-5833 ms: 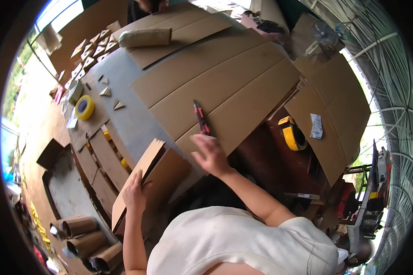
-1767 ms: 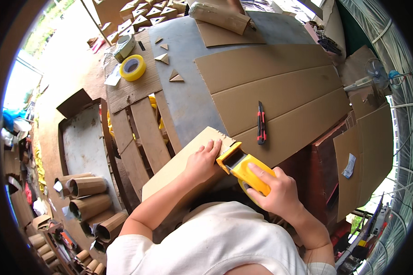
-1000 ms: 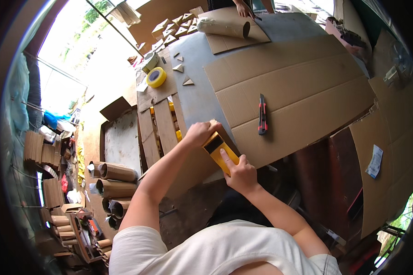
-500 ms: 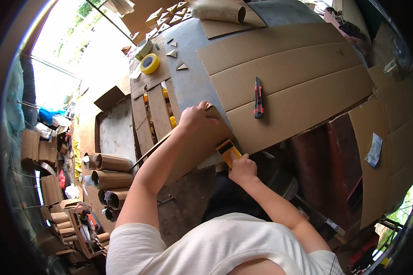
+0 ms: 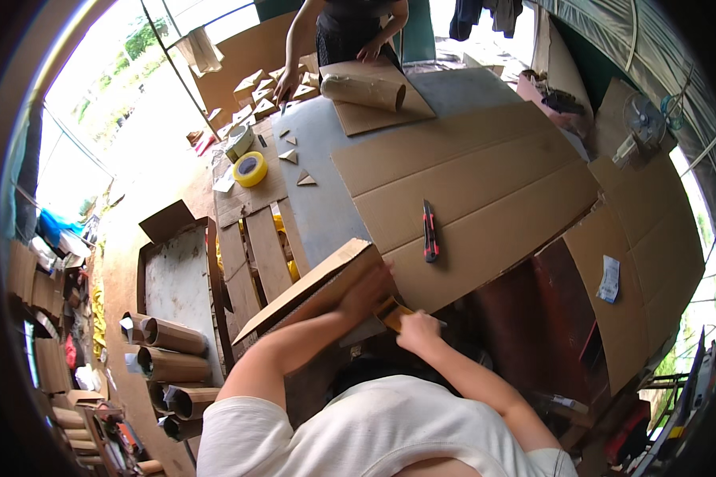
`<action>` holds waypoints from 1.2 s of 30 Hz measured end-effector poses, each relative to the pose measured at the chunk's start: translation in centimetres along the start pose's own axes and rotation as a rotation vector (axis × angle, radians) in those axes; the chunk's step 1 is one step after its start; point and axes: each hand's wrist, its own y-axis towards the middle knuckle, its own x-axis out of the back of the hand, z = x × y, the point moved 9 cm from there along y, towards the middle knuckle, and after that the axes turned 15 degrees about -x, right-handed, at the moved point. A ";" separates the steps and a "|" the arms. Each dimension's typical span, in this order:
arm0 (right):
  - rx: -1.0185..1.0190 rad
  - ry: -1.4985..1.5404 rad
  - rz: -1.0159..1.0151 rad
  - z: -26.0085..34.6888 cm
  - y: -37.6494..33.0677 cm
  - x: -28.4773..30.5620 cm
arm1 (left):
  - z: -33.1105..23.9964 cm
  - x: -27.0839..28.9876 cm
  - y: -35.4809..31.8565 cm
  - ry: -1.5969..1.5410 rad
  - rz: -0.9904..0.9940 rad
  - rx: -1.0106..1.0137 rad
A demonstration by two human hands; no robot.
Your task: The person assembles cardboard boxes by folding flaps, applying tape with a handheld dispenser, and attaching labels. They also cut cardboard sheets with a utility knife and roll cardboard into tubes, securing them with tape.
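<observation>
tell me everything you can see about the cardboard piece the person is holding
The cardboard piece is a plain brown corrugated strip, long and flat, tilted with one end raised over the grey table edge. The left hand presses on its upper end. The right hand holds a yellow tool close beneath that end.

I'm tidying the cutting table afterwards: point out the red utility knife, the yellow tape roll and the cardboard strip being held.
red utility knife (image 5: 429,231), head view, middle of its handle
yellow tape roll (image 5: 250,168), head view, its yellow rim
cardboard strip (image 5: 310,285), head view, its upper face
</observation>
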 end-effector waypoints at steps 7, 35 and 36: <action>0.158 0.438 -0.589 -4.2 -11.8 9.4 | 1.2 -0.3 -7.3 -2.220 -0.723 0.856; 0.432 0.535 -0.637 8.4 -15.4 10.8 | 12.2 -1.3 -16.4 -2.540 -0.680 0.785; 0.396 0.503 -0.621 7.7 -16.2 10.1 | 12.8 -1.4 -16.7 -2.550 -0.675 0.777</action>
